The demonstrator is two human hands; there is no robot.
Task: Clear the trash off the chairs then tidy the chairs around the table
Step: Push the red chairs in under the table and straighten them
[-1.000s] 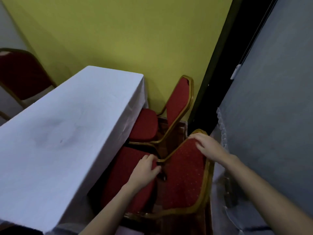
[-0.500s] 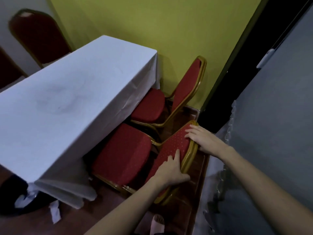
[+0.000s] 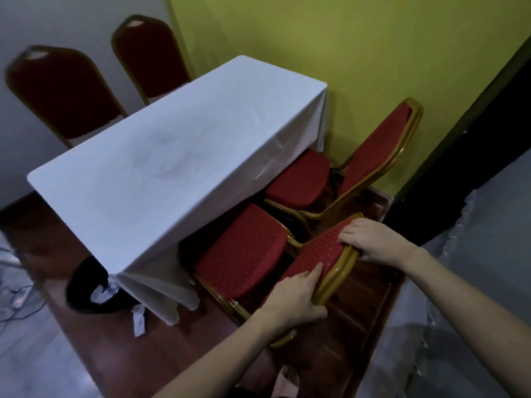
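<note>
Gripping the backrest of the near chair (image 3: 319,254), both hands are closed on its gold frame: the left hand (image 3: 293,300) clamps the lower side of the back with fingers laid over the red upholstery, the right hand (image 3: 373,239) wraps the top rail. A second ago the left hand rested down by the seat; it has since shifted up to the backrest, and the view has pulled back, so the chair now reads as held for a two-handed push. Its seat (image 3: 244,251) sits partly under the white-clothed bench (image 3: 161,168), with no trash visible on it. Just beyond, a second chair (image 3: 298,182) is tucked under the same side, its back leaning toward the yellow wall. Two more chairs (image 3: 63,90) stand on the far side of the bench. By my reckoning the clearing is done on this side and the tidying is under way. A black bin (image 3: 86,285) with white scraps sits by the bench's near corner, and a paper strip (image 3: 138,320) lies on the floor beside it.
</note>
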